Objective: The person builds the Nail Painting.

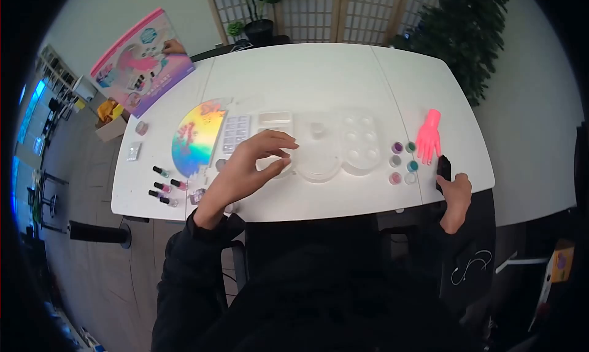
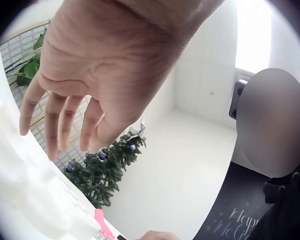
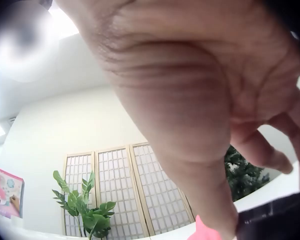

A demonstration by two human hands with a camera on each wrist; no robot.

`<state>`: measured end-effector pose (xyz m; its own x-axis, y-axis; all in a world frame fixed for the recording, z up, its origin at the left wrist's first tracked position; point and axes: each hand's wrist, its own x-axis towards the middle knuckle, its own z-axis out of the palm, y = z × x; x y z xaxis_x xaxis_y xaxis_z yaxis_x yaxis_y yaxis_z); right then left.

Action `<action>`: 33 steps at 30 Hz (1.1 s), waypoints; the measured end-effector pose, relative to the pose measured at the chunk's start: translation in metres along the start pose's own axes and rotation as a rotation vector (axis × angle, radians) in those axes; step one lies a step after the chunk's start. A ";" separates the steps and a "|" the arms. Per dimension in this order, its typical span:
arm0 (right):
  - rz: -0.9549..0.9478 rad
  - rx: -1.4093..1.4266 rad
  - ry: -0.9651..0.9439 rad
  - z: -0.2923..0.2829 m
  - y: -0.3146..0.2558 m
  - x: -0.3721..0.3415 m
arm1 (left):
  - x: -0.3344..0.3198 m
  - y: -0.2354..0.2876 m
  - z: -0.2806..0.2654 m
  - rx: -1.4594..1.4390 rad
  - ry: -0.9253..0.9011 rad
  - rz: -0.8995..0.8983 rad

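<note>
My left hand (image 1: 248, 165) hovers over the clear plastic trays, fingers loosely bent and nothing between them. Beneath it lie a rectangular tray (image 1: 275, 117) and a round clear tray (image 1: 319, 168). A six-well tray (image 1: 362, 162) joins on the right. At the table's right edge my right hand (image 1: 457, 198) holds a black object (image 1: 445, 166), its thumb (image 3: 215, 205) against the side; I cannot tell what the object is. A pink model hand (image 1: 429, 137) lies just beyond. Small pots of colour (image 1: 411, 166) stand to the left of the black object.
Several nail polish bottles (image 1: 162, 187) lie at the front left, near a shiny rainbow half-disc (image 1: 199, 137). A pack of clear pieces (image 1: 236, 134) sits beside the disc. The kit box (image 1: 144, 63) stands at the back left. A small sachet (image 1: 134, 151) and a jar (image 1: 142, 128) are near the left edge.
</note>
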<state>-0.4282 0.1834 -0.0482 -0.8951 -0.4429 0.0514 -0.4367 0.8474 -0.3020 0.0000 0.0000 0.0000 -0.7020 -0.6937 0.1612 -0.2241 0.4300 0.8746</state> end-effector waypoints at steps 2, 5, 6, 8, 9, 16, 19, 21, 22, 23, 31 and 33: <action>0.036 -0.034 -0.065 0.008 0.003 0.006 | -0.005 -0.004 -0.003 -0.020 -0.010 -0.015; 0.021 -0.043 -0.088 0.013 0.003 0.008 | -0.012 -0.007 -0.007 0.019 -0.029 -0.043; 0.010 -0.036 -0.087 0.014 0.001 0.008 | -0.014 -0.009 -0.008 0.025 -0.018 -0.042; -0.002 -0.042 -0.053 0.014 -0.003 0.006 | -0.017 -0.013 -0.012 0.040 -0.018 -0.015; 0.014 -0.077 -0.048 0.016 -0.004 0.007 | -0.018 -0.011 -0.016 0.049 -0.010 -0.010; -0.050 -0.059 -0.063 -0.010 -0.032 -0.023 | -0.019 -0.014 -0.075 0.280 0.116 -0.010; -0.374 0.026 0.034 0.004 -0.044 -0.033 | -0.004 -0.028 -0.120 0.465 0.124 -0.114; -0.509 0.132 0.017 0.009 -0.065 -0.044 | 0.014 -0.063 -0.155 0.616 0.117 -0.219; -0.628 0.230 0.007 0.010 -0.077 -0.051 | 0.020 -0.070 -0.163 0.733 0.149 -0.322; -0.634 0.238 0.006 0.015 -0.087 -0.057 | 0.027 -0.092 -0.172 0.836 0.147 -0.380; -0.981 0.254 -0.227 0.023 -0.148 -0.102 | 0.010 -0.175 -0.208 0.573 -0.335 0.247; -0.972 0.234 -0.236 0.023 -0.152 -0.105 | 0.014 -0.176 -0.200 0.696 -0.275 -0.129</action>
<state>-0.2660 0.0942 -0.0299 -0.1118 -0.9750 0.1920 -0.9121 0.0241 -0.4092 0.1646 -0.2011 -0.0601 -0.7640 -0.6336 -0.1222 -0.6268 0.6839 0.3733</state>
